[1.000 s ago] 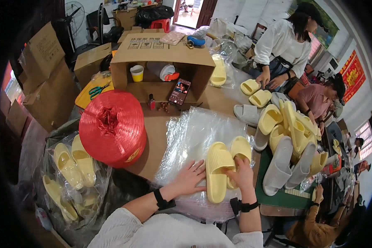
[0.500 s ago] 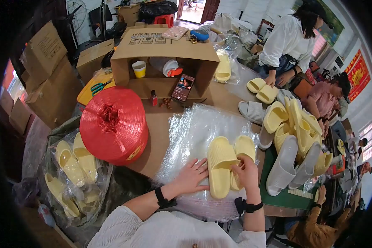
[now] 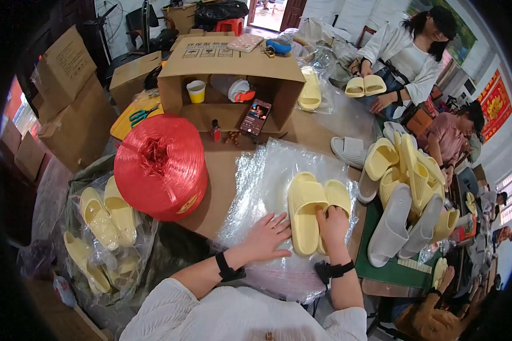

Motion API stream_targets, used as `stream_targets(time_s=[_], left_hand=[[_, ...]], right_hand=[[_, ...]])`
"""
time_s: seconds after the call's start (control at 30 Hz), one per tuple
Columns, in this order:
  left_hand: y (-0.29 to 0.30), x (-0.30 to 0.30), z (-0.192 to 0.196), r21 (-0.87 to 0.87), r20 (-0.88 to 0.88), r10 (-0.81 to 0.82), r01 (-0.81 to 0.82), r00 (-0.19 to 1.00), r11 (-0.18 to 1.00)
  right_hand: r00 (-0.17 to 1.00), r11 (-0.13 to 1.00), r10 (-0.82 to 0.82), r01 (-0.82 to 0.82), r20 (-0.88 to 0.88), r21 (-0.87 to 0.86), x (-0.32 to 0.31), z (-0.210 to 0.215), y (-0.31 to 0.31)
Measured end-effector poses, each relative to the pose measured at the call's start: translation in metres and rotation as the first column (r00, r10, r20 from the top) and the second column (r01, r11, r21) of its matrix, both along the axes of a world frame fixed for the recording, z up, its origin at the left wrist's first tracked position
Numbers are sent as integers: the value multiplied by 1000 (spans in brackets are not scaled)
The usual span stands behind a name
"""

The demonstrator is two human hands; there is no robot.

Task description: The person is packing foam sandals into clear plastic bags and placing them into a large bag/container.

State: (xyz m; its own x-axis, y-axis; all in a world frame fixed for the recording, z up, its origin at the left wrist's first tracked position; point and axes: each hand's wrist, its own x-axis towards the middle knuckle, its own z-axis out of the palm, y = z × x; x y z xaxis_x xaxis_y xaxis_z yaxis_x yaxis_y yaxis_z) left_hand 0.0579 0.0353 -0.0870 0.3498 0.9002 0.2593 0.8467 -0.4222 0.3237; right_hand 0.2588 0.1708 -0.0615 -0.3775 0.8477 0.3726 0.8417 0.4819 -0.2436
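A pair of pale yellow slippers (image 3: pixel 312 210) lies side by side on a stack of clear plastic bags (image 3: pixel 267 176) on the brown table. My right hand (image 3: pixel 331 223) rests on the near end of the slippers, fingers curled over them. My left hand (image 3: pixel 265 235) lies flat and spread on the plastic just left of the slippers, holding nothing.
A big red twine spool (image 3: pixel 160 166) stands at my left. A bag of yellow slippers (image 3: pixel 105 227) sits below it. A heap of yellow and white slippers (image 3: pixel 407 193) fills the right. An open cardboard box (image 3: pixel 233 74) stands behind. Other people (image 3: pixel 407 54) work at the far right.
The slipper pair has gone from being held in my hands to lying flat on the plastic. My left hand has spread flat on the bags beside it.
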Motion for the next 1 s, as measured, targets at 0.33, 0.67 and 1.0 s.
stream_targets(time_s=[0.33, 0.67, 1.0], left_hand=[[-4, 1, 8, -41, 64, 17, -15, 998, 999], [-24, -8, 6, -142, 86, -123, 135, 989, 981], [-2, 10, 3, -83, 33, 38, -36, 999, 996]], right_hand=[[896, 997, -72, 83, -439, 7, 71, 27, -62], [541, 950, -311, 163, -781, -265, 153, 26, -154], [620, 970, -240, 185, -747, -158, 145, 34, -160]])
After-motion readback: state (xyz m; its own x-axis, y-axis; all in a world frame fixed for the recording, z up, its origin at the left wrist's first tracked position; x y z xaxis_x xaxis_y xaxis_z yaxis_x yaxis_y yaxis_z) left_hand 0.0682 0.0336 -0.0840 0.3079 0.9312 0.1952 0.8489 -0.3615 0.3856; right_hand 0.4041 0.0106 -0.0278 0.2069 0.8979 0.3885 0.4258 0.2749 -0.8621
